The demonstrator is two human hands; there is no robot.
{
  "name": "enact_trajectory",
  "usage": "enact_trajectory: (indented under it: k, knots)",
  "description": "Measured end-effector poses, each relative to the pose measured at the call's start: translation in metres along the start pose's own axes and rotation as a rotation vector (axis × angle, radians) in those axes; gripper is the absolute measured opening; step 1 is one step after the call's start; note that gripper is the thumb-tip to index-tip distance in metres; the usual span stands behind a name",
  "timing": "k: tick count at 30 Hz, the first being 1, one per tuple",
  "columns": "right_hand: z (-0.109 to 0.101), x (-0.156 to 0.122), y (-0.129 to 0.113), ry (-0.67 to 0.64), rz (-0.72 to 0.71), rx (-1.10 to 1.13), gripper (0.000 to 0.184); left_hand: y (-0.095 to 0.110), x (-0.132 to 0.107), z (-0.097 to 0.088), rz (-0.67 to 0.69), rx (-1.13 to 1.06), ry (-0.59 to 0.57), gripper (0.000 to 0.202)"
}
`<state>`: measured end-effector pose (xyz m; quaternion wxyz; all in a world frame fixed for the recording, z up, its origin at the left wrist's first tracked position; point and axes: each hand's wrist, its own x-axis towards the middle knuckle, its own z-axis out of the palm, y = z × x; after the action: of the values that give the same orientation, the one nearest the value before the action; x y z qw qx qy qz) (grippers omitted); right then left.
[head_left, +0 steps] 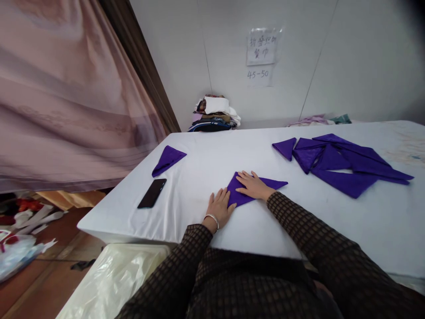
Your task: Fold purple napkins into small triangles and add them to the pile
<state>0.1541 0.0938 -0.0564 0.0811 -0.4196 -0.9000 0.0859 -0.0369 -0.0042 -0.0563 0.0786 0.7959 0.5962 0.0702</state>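
A purple cloth napkin (244, 198), folded to a pointed shape, lies in front of me on the white-covered table (212, 153). My left hand (221, 207) rests at its left edge with fingers stretched out, a bangle on the wrist. Across the upper middle of the napkin my right hand (254, 185) lies flat with its fingers spread, hiding part of the cloth. One long tip of the napkin shows beyond it to the right. Neither hand grips anything.
A phone (152, 193) and a folded purple napkin (168, 160) lie on the left. Several purple napkins (352, 164) overlap at the right, a small folded one (284, 148) beside them. Stacked clothes (215, 115) stand by the wall. A plastic-lined bin (119, 274) is below the table's front left.
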Motion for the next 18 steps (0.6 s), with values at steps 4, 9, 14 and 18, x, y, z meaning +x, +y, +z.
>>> enact_trajectory:
  k: [4,9,14,18]
  knots:
    - [0.005,0.001,0.002,-0.009,0.001,0.013,0.065,0.0,0.0,-0.002,0.002,-0.019,0.001,0.053]
    - [0.006,-0.001,0.003,0.011,-0.009,0.005,0.065,-0.003,-0.004,0.0,-0.013,-0.038,0.018,0.053]
    - [0.007,0.0,0.004,0.001,-0.007,0.006,0.067,-0.019,-0.023,0.001,-0.067,-0.052,0.078,0.047]
    - [0.008,0.0,0.006,-0.005,-0.011,0.004,0.068,-0.039,-0.043,0.001,-0.14,-0.112,0.178,0.035]
